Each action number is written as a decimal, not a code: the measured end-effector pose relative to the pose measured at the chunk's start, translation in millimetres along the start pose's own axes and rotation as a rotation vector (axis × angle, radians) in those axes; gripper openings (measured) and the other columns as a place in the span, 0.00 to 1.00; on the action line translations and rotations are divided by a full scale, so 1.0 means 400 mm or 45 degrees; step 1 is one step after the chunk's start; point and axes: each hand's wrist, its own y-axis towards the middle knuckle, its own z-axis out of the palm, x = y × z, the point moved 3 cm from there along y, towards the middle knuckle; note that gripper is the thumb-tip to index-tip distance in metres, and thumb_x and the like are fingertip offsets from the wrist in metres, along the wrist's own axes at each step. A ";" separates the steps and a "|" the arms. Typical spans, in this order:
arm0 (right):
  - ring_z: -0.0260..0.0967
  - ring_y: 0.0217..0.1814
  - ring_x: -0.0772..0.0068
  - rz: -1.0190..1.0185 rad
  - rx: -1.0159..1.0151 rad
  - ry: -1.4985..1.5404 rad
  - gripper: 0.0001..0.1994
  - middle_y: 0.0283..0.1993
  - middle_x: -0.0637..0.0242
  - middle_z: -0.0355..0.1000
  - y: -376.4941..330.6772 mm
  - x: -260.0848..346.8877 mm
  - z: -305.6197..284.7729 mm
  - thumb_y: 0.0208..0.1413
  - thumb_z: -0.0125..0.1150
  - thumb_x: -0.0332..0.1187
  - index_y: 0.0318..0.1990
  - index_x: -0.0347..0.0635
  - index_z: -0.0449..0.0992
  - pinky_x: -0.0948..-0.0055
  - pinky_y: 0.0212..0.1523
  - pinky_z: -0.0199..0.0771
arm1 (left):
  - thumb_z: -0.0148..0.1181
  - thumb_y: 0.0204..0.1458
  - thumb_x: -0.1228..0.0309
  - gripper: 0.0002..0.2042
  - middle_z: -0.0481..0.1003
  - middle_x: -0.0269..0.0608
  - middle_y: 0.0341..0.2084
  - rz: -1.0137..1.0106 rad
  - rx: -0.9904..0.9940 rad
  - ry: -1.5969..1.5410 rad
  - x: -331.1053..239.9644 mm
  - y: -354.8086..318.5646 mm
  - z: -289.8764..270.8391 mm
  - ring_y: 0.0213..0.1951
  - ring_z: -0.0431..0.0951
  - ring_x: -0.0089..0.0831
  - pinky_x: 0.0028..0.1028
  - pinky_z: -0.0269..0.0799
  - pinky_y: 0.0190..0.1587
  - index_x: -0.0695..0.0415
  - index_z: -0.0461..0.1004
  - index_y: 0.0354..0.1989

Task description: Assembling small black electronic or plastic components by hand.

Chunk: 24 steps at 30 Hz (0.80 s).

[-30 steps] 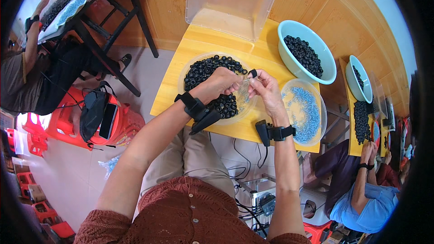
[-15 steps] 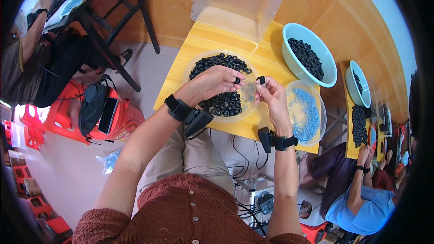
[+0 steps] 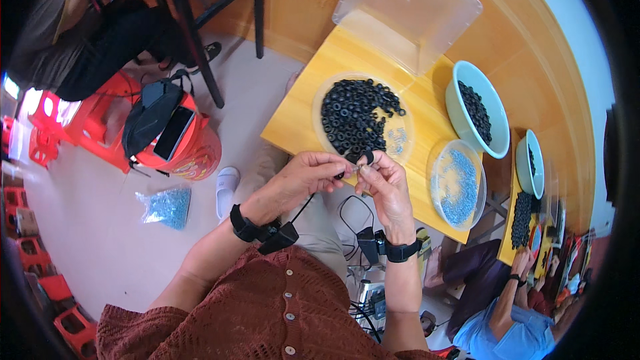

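Note:
My left hand [image 3: 308, 179] is closed in a pinch, with a small black ring-shaped part [image 3: 340, 175] at its fingertips. Touching it or almost so, my right hand [image 3: 387, 190] pinches something tiny and pale that I cannot make out. A black band [image 3: 369, 157] sits by the right index fingertip. Both hands hover at the table's near edge, just below a round clear tray [image 3: 319, 110] heaped with black ring parts [image 3: 353, 117]. A few small bluish pieces [image 3: 398, 139] lie at that tray's right side. Farther right, a clear dish [image 3: 437, 183] holds many tiny blue pieces [image 3: 460, 187].
On the yellow table [image 3: 293, 123] stand a pale green basin [image 3: 503, 137] of black parts and a clear plastic box [image 3: 407, 10]. To the left are a red bucket [image 3: 203, 157], a phone [image 3: 175, 133] and a bag of blue pieces [image 3: 167, 207]. Other people sit at both sides.
Both hands have come down toward my body, off the tray, and their fingertips have met. The view has shifted, so the table appears farther right.

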 end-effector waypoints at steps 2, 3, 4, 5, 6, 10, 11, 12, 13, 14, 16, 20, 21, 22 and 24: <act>0.65 0.27 0.83 0.046 0.042 -0.063 0.04 0.28 0.70 0.70 0.005 -0.012 0.021 0.52 0.55 0.28 0.34 0.39 0.72 0.82 0.26 0.68 | 0.55 0.52 0.66 0.10 0.74 0.29 0.26 -0.017 -0.031 0.037 0.011 -0.011 -0.013 0.27 0.70 0.13 0.13 0.64 0.31 0.59 0.75 0.36; 0.66 0.27 0.83 0.081 0.064 -0.117 0.03 0.27 0.70 0.70 0.007 -0.018 0.029 0.53 0.55 0.28 0.33 0.39 0.72 0.82 0.26 0.67 | 0.55 0.52 0.66 0.10 0.74 0.29 0.26 -0.008 -0.037 0.027 0.015 -0.016 -0.024 0.27 0.70 0.13 0.13 0.64 0.31 0.59 0.75 0.36; 0.65 0.24 0.83 0.074 0.054 -0.164 0.03 0.26 0.70 0.70 0.011 -0.021 0.042 0.52 0.55 0.28 0.33 0.38 0.71 0.83 0.25 0.67 | 0.55 0.52 0.66 0.09 0.74 0.29 0.26 -0.015 -0.036 0.085 0.017 -0.021 -0.035 0.27 0.69 0.13 0.13 0.64 0.30 0.58 0.75 0.35; 0.65 0.24 0.83 0.076 0.066 -0.170 0.03 0.26 0.70 0.70 0.014 -0.023 0.055 0.52 0.55 0.28 0.33 0.38 0.71 0.83 0.25 0.67 | 0.55 0.52 0.66 0.09 0.74 0.29 0.25 -0.019 -0.038 0.145 0.015 -0.026 -0.043 0.26 0.69 0.13 0.13 0.63 0.29 0.58 0.76 0.34; 0.65 0.24 0.82 0.061 0.049 -0.288 0.03 0.25 0.69 0.70 0.020 -0.030 0.069 0.52 0.55 0.27 0.33 0.38 0.71 0.83 0.25 0.67 | 0.55 0.52 0.66 0.09 0.74 0.29 0.25 -0.004 -0.060 0.142 0.011 -0.037 -0.051 0.26 0.69 0.13 0.13 0.63 0.29 0.58 0.76 0.34; 0.66 0.26 0.80 -0.130 0.041 -0.656 0.04 0.25 0.69 0.66 0.015 -0.039 0.108 0.47 0.57 0.21 0.32 0.33 0.70 0.82 0.26 0.67 | 0.57 0.50 0.66 0.09 0.74 0.29 0.25 0.022 -0.127 0.040 0.019 -0.066 -0.084 0.25 0.69 0.14 0.14 0.64 0.27 0.58 0.76 0.34; 0.66 0.26 0.79 -0.309 0.008 -0.842 0.06 0.24 0.67 0.64 0.012 -0.037 0.107 0.44 0.60 0.20 0.31 0.32 0.69 0.82 0.26 0.67 | 0.58 0.49 0.66 0.10 0.74 0.29 0.26 0.027 -0.104 0.012 0.026 -0.065 -0.088 0.26 0.71 0.15 0.14 0.65 0.28 0.58 0.76 0.35; 0.66 0.26 0.77 -0.375 0.021 -0.965 0.08 0.23 0.66 0.63 0.010 -0.034 0.125 0.40 0.61 0.19 0.30 0.32 0.69 0.81 0.26 0.66 | 0.58 0.50 0.65 0.10 0.74 0.29 0.26 0.039 -0.118 0.070 0.026 -0.075 -0.093 0.26 0.70 0.14 0.15 0.65 0.28 0.58 0.76 0.35; 0.66 0.25 0.74 -0.458 0.014 -1.093 0.10 0.22 0.65 0.61 -0.002 -0.013 0.141 0.37 0.63 0.17 0.29 0.31 0.68 0.80 0.25 0.66 | 0.57 0.50 0.64 0.11 0.74 0.28 0.26 0.047 -0.113 0.132 0.024 -0.080 -0.087 0.26 0.70 0.14 0.15 0.65 0.28 0.58 0.76 0.35; 0.65 0.24 0.73 -0.442 -0.005 -1.152 0.10 0.22 0.64 0.62 -0.010 -0.013 0.136 0.36 0.63 0.17 0.28 0.31 0.68 0.79 0.25 0.66 | 0.57 0.50 0.63 0.11 0.74 0.27 0.26 0.043 -0.095 0.133 0.031 -0.077 -0.081 0.26 0.69 0.13 0.15 0.65 0.28 0.58 0.77 0.34; 0.65 0.23 0.71 -0.462 -0.014 -1.240 0.10 0.23 0.62 0.63 -0.016 -0.019 0.119 0.35 0.63 0.17 0.27 0.31 0.69 0.77 0.23 0.65 | 0.57 0.50 0.63 0.11 0.73 0.26 0.25 0.064 -0.057 0.120 0.035 -0.074 -0.074 0.25 0.67 0.12 0.14 0.63 0.27 0.58 0.77 0.33; 0.65 0.22 0.71 -0.473 0.057 -1.194 0.11 0.24 0.61 0.65 -0.010 -0.026 0.141 0.34 0.64 0.17 0.29 0.30 0.70 0.77 0.22 0.65 | 0.58 0.49 0.64 0.10 0.73 0.24 0.22 0.071 -0.096 0.107 0.032 -0.093 -0.082 0.23 0.65 0.11 0.14 0.60 0.26 0.58 0.78 0.30; 0.65 0.22 0.71 -0.494 0.084 -1.179 0.11 0.24 0.61 0.65 -0.013 -0.029 0.140 0.34 0.64 0.17 0.29 0.30 0.70 0.77 0.22 0.65 | 0.58 0.49 0.64 0.10 0.73 0.24 0.22 0.093 -0.120 0.121 0.034 -0.095 -0.081 0.23 0.65 0.11 0.14 0.60 0.26 0.58 0.78 0.30; 0.65 0.24 0.76 -0.475 0.062 -1.154 0.11 0.25 0.64 0.64 -0.015 -0.033 0.135 0.34 0.63 0.16 0.28 0.31 0.70 0.80 0.23 0.66 | 0.58 0.49 0.64 0.10 0.73 0.24 0.22 0.094 -0.099 0.116 0.037 -0.096 -0.078 0.23 0.65 0.11 0.14 0.60 0.26 0.58 0.77 0.30; 0.66 0.26 0.81 -0.471 0.038 -1.109 0.10 0.26 0.68 0.64 -0.026 -0.030 0.131 0.35 0.62 0.15 0.28 0.32 0.71 0.83 0.26 0.67 | 0.58 0.49 0.63 0.11 0.72 0.24 0.21 0.069 -0.065 0.132 0.041 -0.093 -0.076 0.23 0.65 0.11 0.14 0.61 0.26 0.58 0.78 0.30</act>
